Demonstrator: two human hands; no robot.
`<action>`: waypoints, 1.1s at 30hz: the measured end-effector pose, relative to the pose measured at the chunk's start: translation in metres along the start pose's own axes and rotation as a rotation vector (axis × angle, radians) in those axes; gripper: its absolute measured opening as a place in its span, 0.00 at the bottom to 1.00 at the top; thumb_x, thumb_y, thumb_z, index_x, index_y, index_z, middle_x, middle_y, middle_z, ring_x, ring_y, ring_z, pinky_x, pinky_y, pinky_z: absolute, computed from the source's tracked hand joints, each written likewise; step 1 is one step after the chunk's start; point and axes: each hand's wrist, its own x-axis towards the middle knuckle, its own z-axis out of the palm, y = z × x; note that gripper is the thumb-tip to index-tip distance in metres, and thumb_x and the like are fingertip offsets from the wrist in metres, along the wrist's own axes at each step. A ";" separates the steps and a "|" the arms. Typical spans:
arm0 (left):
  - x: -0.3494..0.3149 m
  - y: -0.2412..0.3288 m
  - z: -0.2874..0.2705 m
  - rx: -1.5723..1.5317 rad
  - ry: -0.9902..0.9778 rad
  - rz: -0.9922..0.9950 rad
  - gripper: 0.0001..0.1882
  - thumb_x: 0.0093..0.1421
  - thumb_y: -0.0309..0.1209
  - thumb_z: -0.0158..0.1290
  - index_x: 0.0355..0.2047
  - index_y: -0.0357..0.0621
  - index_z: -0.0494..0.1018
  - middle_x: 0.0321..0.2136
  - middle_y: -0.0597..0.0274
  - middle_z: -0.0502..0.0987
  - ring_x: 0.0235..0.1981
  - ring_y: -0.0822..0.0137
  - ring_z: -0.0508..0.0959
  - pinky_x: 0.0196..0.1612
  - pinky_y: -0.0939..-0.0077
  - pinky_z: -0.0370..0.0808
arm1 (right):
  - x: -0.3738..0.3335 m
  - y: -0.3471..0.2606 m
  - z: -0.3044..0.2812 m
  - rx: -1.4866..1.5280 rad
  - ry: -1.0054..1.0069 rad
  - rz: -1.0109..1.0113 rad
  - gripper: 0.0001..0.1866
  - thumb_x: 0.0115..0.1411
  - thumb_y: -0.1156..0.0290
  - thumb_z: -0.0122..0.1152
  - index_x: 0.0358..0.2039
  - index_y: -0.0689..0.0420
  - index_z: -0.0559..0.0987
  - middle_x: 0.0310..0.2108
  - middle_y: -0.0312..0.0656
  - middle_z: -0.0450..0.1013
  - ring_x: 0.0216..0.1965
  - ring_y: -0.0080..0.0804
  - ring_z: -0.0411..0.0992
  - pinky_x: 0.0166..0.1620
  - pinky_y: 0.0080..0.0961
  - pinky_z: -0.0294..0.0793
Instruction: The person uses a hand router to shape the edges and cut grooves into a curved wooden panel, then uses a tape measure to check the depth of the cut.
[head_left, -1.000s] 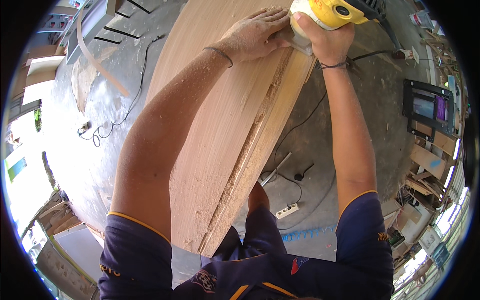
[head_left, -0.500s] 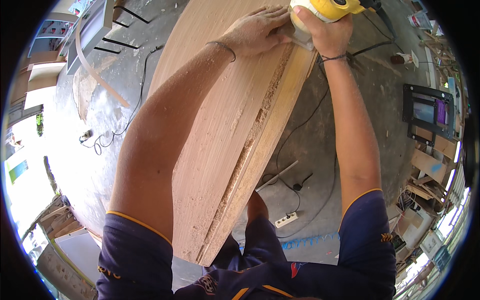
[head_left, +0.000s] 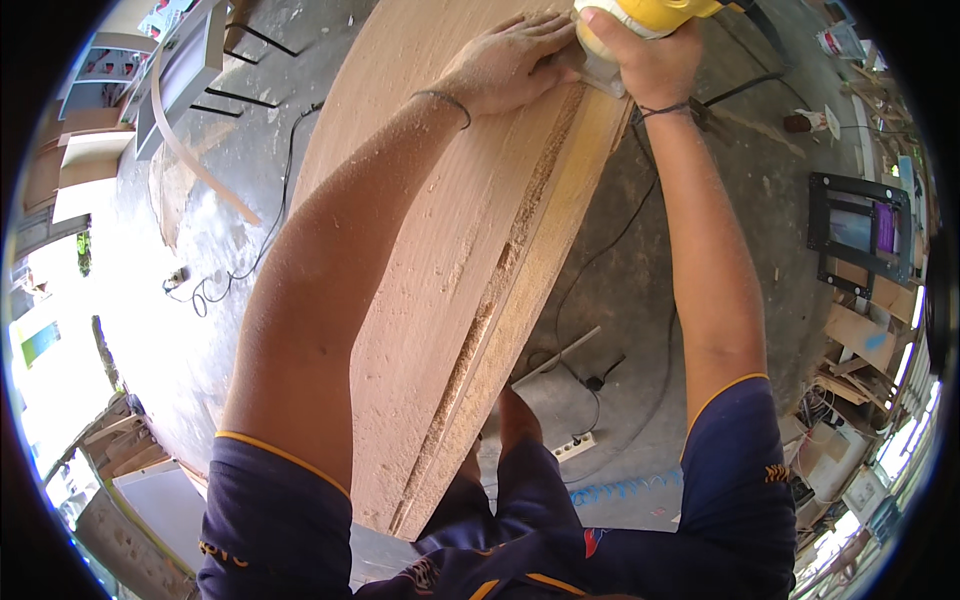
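Note:
My right hand (head_left: 660,68) is wrapped round a yellow trim router (head_left: 665,14) with a clear base, at the far right edge of a long wooden panel (head_left: 410,290). The router's top runs out of view. Flat on the panel lies my left hand (head_left: 508,66), fingers stretched out and close together, its fingertips beside the router base. A straight groove (head_left: 522,215) packed with wood chips runs from the router back toward my body, parallel to the panel's right edge. Sawdust dots the panel and my left forearm. The cutting bit is hidden.
Black cables (head_left: 610,245) trail over the concrete floor to a white power strip (head_left: 574,446) by my legs. A blue coiled hose (head_left: 625,488) lies near it. On the right are a black metal frame (head_left: 858,232) and wood scraps; a grey piece with black legs (head_left: 185,75) stands left.
My view has shifted slightly. The router and both hands sit a touch farther from me along the panel; the grip and the flat left hand stay the same.

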 end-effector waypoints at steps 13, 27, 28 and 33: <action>0.000 0.000 -0.003 0.008 0.028 -0.087 0.30 0.64 0.52 0.46 0.62 0.53 0.62 0.62 0.63 0.64 0.64 0.60 0.60 0.67 0.65 0.59 | 0.011 -0.007 -0.001 0.096 -0.011 0.103 0.26 0.44 0.67 0.74 0.43 0.58 0.74 0.38 0.37 0.75 0.38 0.28 0.76 0.43 0.27 0.76; -0.004 0.010 -0.008 -0.166 0.233 -0.276 0.28 0.68 0.50 0.37 0.54 0.41 0.69 0.54 0.50 0.72 0.57 0.50 0.70 0.59 0.61 0.66 | 0.015 -0.125 -0.080 -0.188 0.007 -0.132 0.27 0.43 0.76 0.72 0.45 0.64 0.73 0.42 0.42 0.75 0.41 0.30 0.75 0.46 0.26 0.75; -0.010 0.013 -0.014 -0.150 0.224 -0.292 0.27 0.68 0.50 0.37 0.54 0.41 0.70 0.55 0.51 0.71 0.57 0.51 0.69 0.59 0.61 0.67 | 0.002 -0.140 -0.082 -0.187 0.038 -0.178 0.27 0.44 0.78 0.70 0.47 0.66 0.73 0.43 0.44 0.75 0.42 0.32 0.75 0.47 0.28 0.75; -0.097 0.069 -0.035 -0.424 0.207 -0.420 0.29 0.68 0.50 0.39 0.52 0.36 0.70 0.56 0.49 0.70 0.58 0.49 0.68 0.59 0.62 0.65 | -0.097 -0.206 -0.093 -0.061 -0.007 0.115 0.34 0.50 0.78 0.55 0.58 0.69 0.58 0.51 0.63 0.67 0.52 0.58 0.70 0.57 0.50 0.69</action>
